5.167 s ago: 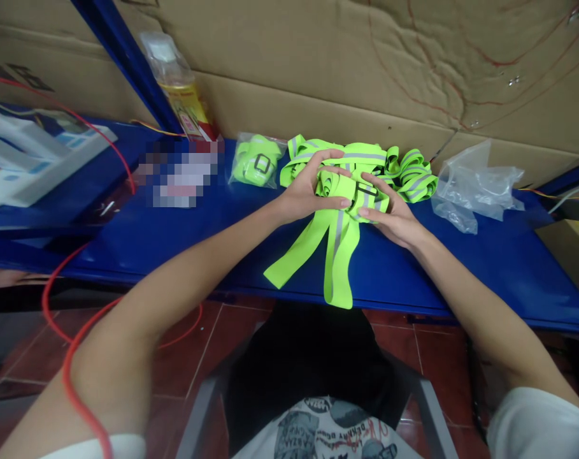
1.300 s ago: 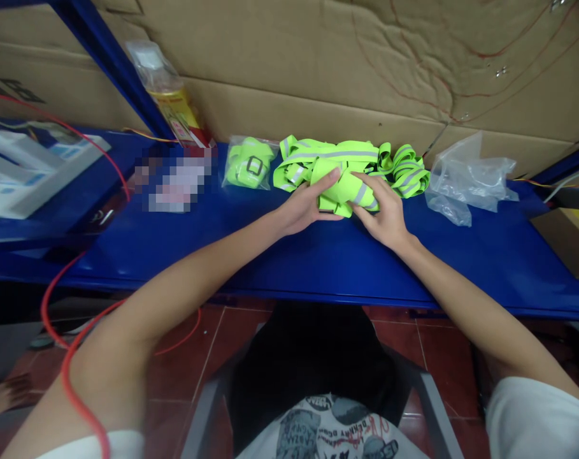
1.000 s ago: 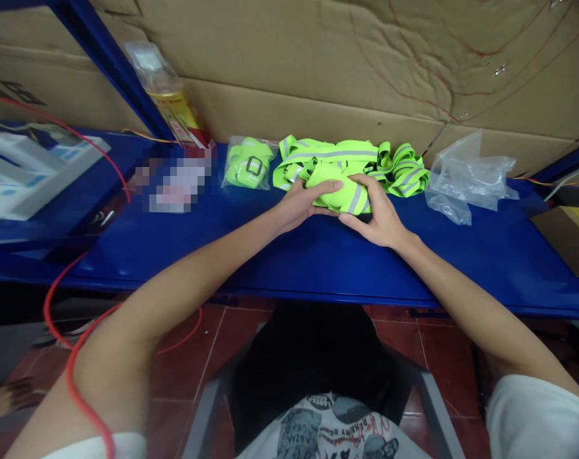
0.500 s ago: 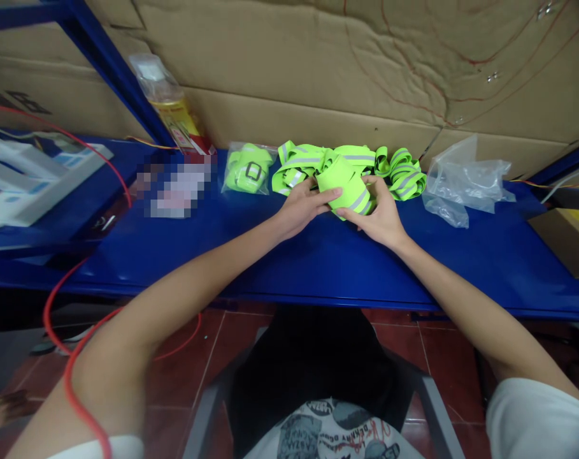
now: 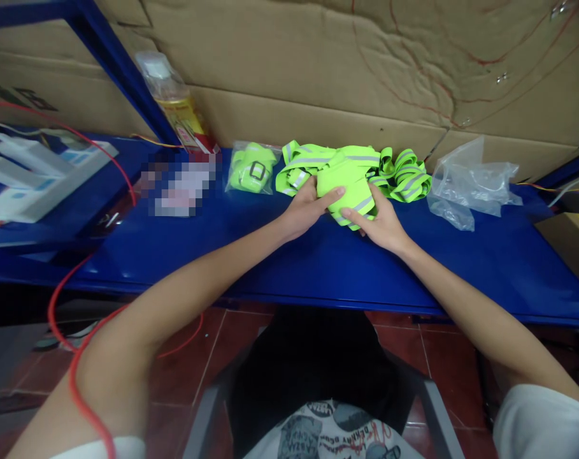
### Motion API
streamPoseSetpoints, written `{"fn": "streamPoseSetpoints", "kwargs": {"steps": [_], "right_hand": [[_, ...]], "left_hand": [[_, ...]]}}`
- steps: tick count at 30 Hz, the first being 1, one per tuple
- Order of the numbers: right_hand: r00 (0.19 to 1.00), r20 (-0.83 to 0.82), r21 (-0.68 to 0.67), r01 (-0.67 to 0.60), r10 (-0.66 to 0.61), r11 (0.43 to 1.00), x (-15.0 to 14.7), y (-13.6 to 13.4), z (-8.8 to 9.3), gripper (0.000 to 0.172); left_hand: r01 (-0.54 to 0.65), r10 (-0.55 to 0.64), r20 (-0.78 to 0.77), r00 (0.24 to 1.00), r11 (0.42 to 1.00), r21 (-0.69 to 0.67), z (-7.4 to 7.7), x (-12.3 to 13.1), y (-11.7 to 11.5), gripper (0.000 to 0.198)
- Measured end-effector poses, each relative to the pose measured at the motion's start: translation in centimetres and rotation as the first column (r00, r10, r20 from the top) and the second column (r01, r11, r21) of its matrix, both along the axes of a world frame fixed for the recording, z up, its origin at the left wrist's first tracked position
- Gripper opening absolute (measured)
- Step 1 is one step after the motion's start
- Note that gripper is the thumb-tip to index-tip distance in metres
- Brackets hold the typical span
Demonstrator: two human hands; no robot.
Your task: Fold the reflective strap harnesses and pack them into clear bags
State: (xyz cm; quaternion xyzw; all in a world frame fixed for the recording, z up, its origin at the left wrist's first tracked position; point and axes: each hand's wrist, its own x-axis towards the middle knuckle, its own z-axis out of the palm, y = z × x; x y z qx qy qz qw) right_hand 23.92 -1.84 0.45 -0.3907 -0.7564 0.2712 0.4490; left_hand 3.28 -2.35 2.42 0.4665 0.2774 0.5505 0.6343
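Observation:
A folded bundle of neon green strap (image 5: 349, 185) with grey reflective stripes is held between my two hands above the blue table. My left hand (image 5: 304, 209) grips its left side, the thumb lying across the front. On the right side my right hand (image 5: 385, 222) is wrapped round it, thumb on the lower front and other fingers partly hidden behind. Loose green straps (image 5: 408, 177) lie in a heap behind and to both sides of the bundle. To the left sits a clear bag (image 5: 251, 169) with a green strap and a black buckle inside.
Crumpled clear plastic bags (image 5: 475, 185) lie on the blue table (image 5: 251, 264) at the right. A bottle (image 5: 174, 105) stands at the back left, near a white power strip (image 5: 45, 178). Behind is a cardboard wall. A red hose (image 5: 74, 363) hangs at the left, and a cardboard box (image 5: 566, 242) is at the right.
The bundle has been turned a little and its lower edge sits slightly lower. My right fingers have shifted around its underside. The whole view has moved slightly.

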Motion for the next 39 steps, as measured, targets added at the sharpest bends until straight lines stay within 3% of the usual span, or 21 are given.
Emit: {"fn": "streamPoseSetpoints", "kwargs": {"steps": [9, 15, 18, 21, 26, 30, 32, 34, 38, 39], "right_hand": [[0.994, 0.062, -0.04, -0.089, 0.091, 0.995, -0.4, -1.2, 0.4, 0.091], [0.941, 0.323, -0.046, -0.094, 0.104, 0.995, -0.6, -2.4, 0.8, 0.084], [0.866, 0.5, 0.037, -0.024, 0.002, 0.999, -1.8, -3.6, 1.2, 0.082], [0.79, 0.612, 0.092, -0.016, -0.043, 0.996, -3.0, -4.6, 1.7, 0.086], [0.737, 0.676, 0.117, -0.075, -0.024, 0.99, -2.4, -4.2, 2.6, 0.075], [0.822, 0.543, 0.155, 0.103, -0.172, 0.983, 0.5, -2.1, 3.5, 0.076], [0.832, 0.437, 0.213, 0.273, -0.341, 0.938, 2.8, -0.6, 4.2, 0.076], [0.775, 0.34, 0.301, 0.447, -0.533, 0.842, 5.5, 1.1, 4.9, 0.067], [0.439, 0.314, 0.54, 0.647, -0.842, 0.539, 10.9, 4.0, 6.2, 0.026], [0.367, 0.352, 0.529, 0.681, -0.861, 0.507, 11.8, 4.4, 6.4, 0.026]], "left_hand": [[-0.078, 0.084, -0.055, 0.995, 0.992, 0.097, 0.4, -0.2, -0.2, 0.059], [-0.164, 0.196, -0.17, 0.966, 0.969, 0.183, -0.5, 0.3, -0.1, 0.037], [-0.298, 0.325, -0.256, 0.911, 0.944, 0.14, -0.9, 0.4, 0.0, 0.021], [-0.403, 0.445, -0.383, 0.81, 0.896, 0.188, -1.0, 0.2, 0.1, 0.008], [-0.284, 0.449, -0.544, 0.709, 0.888, 0.363, -0.1, -0.6, -0.1, 0.002], [-0.172, 0.391, -0.684, 0.616, 0.914, 0.368, 0.5, -1.0, -0.2, 0.01], [-0.119, 0.382, -0.736, 0.56, 0.916, 0.384, 0.6, -1.3, -0.1, 0.013], [-0.059, 0.383, -0.775, 0.503, 0.909, 0.412, 0.7, -1.7, 0.1, 0.017], [0.007, 0.396, -0.824, 0.406, 0.9, 0.436, 0.8, -2.6, 0.5, 0.023], [0.014, 0.398, -0.828, 0.395, 0.899, 0.439, 0.9, -2.7, 0.6, 0.022]]}}
